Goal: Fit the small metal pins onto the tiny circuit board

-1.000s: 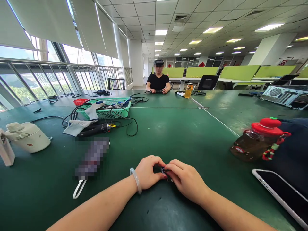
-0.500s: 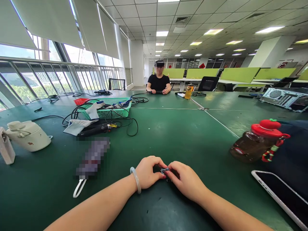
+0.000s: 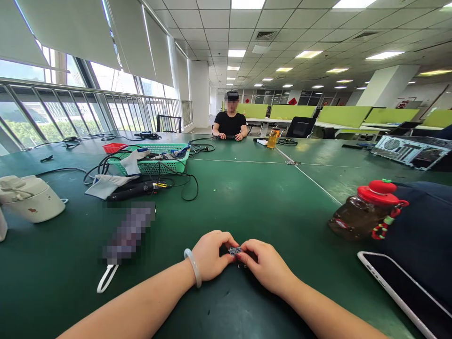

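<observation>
Close to me on the green tabletop (image 3: 226,207), my two hands meet over a small grey-and-dark piece (image 3: 234,251) with an uneven, detailed surface. Thumb and fingers of my left hand (image 3: 212,256), below a pale bangle (image 3: 193,268), pinch its left side. From the right, my right hand (image 3: 268,266) pinches it with thumb and fingertips. The piece is too small and too covered by the fingers to name its kind. Tiny bits (image 3: 241,266) show just below it, near the right thumb.
A pixelated pouch-like item with a white strap (image 3: 107,278) lies left. Beyond are a green basket (image 3: 151,167) with cables and a cream pot (image 3: 35,200). At right are a red-lidded bottle (image 3: 363,212) and a tablet (image 3: 399,287). A person (image 3: 230,123) sits opposite.
The view has turned slightly right, so things sit further left in the picture. Slightly more of the grey piece shows between my fingers; both hands keep their pinch.
</observation>
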A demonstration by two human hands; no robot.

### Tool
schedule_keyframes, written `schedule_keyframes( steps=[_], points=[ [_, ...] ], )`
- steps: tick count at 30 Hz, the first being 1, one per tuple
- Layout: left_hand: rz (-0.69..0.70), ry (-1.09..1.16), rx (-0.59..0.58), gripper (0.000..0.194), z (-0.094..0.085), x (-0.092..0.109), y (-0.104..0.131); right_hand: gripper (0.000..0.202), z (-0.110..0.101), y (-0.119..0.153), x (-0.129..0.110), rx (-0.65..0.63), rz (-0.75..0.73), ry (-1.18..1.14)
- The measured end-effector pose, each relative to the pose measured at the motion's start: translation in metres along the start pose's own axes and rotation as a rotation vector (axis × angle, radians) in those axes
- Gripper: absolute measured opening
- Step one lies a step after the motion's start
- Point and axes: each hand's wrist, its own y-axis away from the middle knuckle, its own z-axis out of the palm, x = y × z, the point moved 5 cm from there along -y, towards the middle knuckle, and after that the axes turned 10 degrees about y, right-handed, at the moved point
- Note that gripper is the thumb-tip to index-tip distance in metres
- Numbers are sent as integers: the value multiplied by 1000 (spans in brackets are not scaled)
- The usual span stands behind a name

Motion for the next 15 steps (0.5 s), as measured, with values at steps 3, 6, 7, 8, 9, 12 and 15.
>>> schedule_keyframes(
  steps=[3, 6, 7, 8, 9, 12, 15],
  points=[
    [-96, 0, 84, 16, -4, -9, -2, 14, 2, 1, 2, -21, 13, 66],
    [-188, 62, 153, 19, -8, -18, -3, 15, 4, 2, -2, -27, -24, 132],
    [-208, 86, 165, 20, -9, -20, -4, 13, 5, 2, -3, -29, -39, 147],
    [-222, 104, 173, 20, -9, -22, -4, 11, 6, 2, -5, -30, -50, 160],
    [-230, 115, 175, 20, -9, -23, -5, 9, 7, 1, -6, -31, -59, 173],
    [-238, 123, 171, 20, -9, -24, -5, 9, 8, 0, -8, -28, -73, 214],
    [-231, 122, 168, 20, -8, -25, -4, 15, 6, 0, -9, -20, -73, 255]
  ],
)
